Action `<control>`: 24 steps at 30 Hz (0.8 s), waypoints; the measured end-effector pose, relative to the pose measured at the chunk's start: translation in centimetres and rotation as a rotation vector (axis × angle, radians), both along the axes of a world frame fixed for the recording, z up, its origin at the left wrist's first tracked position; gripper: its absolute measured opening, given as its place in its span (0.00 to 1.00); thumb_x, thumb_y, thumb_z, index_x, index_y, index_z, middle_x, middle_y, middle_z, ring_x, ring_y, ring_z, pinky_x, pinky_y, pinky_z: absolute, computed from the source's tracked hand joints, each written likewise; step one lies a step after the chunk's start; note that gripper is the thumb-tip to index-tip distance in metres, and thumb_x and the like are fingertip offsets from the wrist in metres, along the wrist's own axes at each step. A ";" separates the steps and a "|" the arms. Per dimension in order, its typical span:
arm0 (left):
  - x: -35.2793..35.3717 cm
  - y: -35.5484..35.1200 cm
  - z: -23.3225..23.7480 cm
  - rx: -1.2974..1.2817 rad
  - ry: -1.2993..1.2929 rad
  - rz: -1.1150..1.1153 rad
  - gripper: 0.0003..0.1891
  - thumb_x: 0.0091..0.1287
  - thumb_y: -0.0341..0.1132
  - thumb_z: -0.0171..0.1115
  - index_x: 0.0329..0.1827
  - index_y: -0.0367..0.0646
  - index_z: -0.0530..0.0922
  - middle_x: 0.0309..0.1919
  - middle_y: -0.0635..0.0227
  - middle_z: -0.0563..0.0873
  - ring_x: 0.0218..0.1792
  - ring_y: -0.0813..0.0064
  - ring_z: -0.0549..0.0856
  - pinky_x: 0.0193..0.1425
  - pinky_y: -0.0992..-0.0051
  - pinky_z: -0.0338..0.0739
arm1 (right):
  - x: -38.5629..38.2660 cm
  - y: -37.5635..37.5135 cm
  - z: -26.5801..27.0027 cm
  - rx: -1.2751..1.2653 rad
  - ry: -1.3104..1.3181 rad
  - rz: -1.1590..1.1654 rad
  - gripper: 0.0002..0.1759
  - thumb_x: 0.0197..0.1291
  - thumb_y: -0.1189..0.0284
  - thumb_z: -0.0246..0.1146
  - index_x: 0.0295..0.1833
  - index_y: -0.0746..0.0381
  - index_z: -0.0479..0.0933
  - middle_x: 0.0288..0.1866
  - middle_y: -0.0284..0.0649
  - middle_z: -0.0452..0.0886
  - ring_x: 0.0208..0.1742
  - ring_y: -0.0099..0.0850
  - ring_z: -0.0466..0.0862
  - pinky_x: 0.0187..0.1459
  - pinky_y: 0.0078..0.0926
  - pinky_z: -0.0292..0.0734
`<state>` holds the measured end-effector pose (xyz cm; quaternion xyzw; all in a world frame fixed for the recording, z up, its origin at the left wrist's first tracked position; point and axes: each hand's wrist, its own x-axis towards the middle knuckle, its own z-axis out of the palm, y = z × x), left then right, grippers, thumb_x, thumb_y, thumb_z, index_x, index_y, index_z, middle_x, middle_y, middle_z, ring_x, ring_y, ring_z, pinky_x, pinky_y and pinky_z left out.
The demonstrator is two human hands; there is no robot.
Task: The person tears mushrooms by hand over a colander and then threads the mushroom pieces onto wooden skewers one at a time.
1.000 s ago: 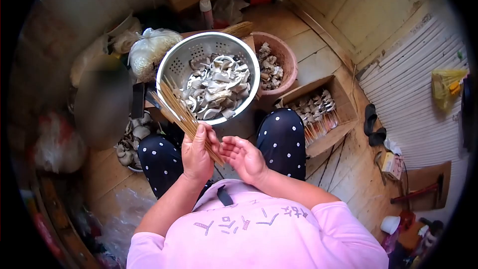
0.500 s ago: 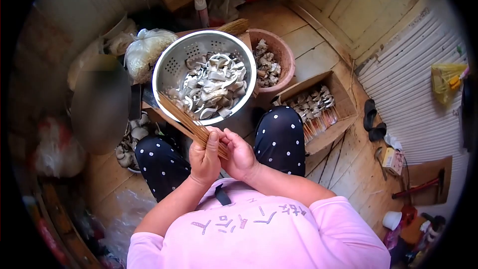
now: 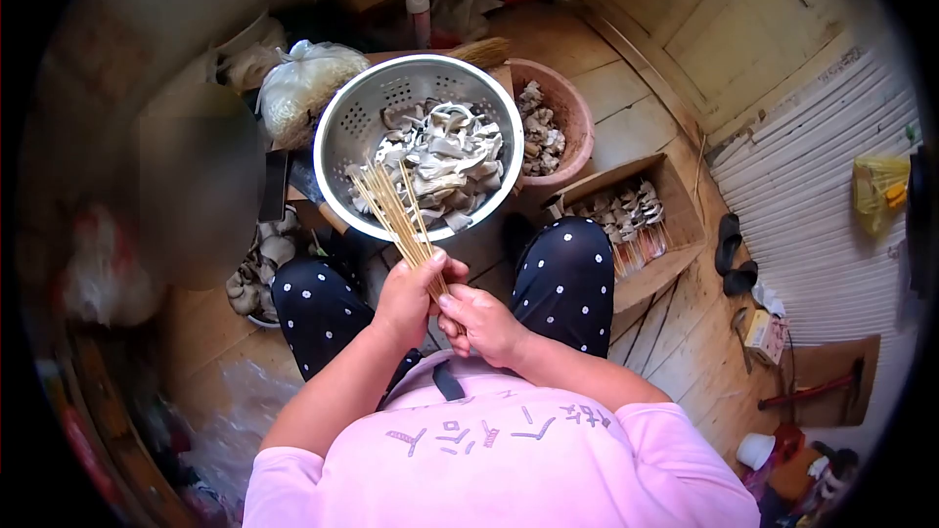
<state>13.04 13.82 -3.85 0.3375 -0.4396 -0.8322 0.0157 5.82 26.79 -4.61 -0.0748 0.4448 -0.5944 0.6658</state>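
Observation:
A bundle of thin bamboo skewers [image 3: 399,210] is clasped in both of my hands, its upper ends fanned out over the near rim of the metal colander. My left hand [image 3: 409,295] is wrapped round the bundle from the left, thumb on top. Lower down, my right hand [image 3: 481,323] closes on the bottom ends of the same skewers. Torn grey-white mushroom pieces [image 3: 445,161] fill much of the perforated colander [image 3: 337,127] beyond my hands.
Right of the colander stands a pink tub [image 3: 577,142] with mushroom scraps. A cardboard box [image 3: 675,254] holds several skewered mushrooms by my right knee. Whole mushrooms [image 3: 277,252] lie by my left knee. A tied plastic bag [image 3: 308,88] sits behind left.
The skewers have swung more upright, their tips now more spread. My hands have shifted slightly right and down, and the right hand has closed round the lower ends. The view has shifted slightly.

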 end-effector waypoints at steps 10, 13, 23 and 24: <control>-2.2 -2.6 0.5 0.089 0.166 0.218 0.16 0.76 0.45 0.48 0.32 0.45 0.69 0.30 0.61 0.82 0.31 0.68 0.82 0.38 0.69 0.81 | -1.3 -1.6 1.2 -0.049 0.138 0.091 0.15 0.74 0.67 0.50 0.55 0.67 0.73 0.34 0.36 0.78 0.38 0.27 0.82 0.46 0.27 0.79; -2.6 -2.2 1.0 0.091 0.096 0.157 0.16 0.76 0.44 0.48 0.32 0.44 0.70 0.31 0.58 0.82 0.29 0.70 0.82 0.32 0.71 0.80 | -2.5 -2.8 1.3 -0.068 0.150 0.038 0.12 0.74 0.67 0.50 0.49 0.64 0.74 0.33 0.35 0.78 0.33 0.27 0.81 0.41 0.26 0.80; -6.2 -8.0 4.5 -0.244 0.244 0.254 0.16 0.68 0.43 0.60 0.51 0.41 0.75 0.42 0.68 0.82 0.42 0.77 0.81 0.49 0.74 0.75 | -9.9 -5.8 7.5 -0.023 0.480 -0.255 0.12 0.71 0.71 0.49 0.55 0.60 0.71 0.28 0.29 0.75 0.20 0.14 0.72 0.20 0.12 0.67; -6.9 -9.0 4.7 -0.331 0.230 0.265 0.13 0.67 0.39 0.61 0.49 0.42 0.77 0.40 0.70 0.83 0.41 0.79 0.80 0.48 0.78 0.73 | -11.4 -6.0 8.2 -0.109 0.477 -0.317 0.12 0.71 0.72 0.49 0.56 0.61 0.71 0.28 0.29 0.75 0.20 0.14 0.71 0.20 0.11 0.66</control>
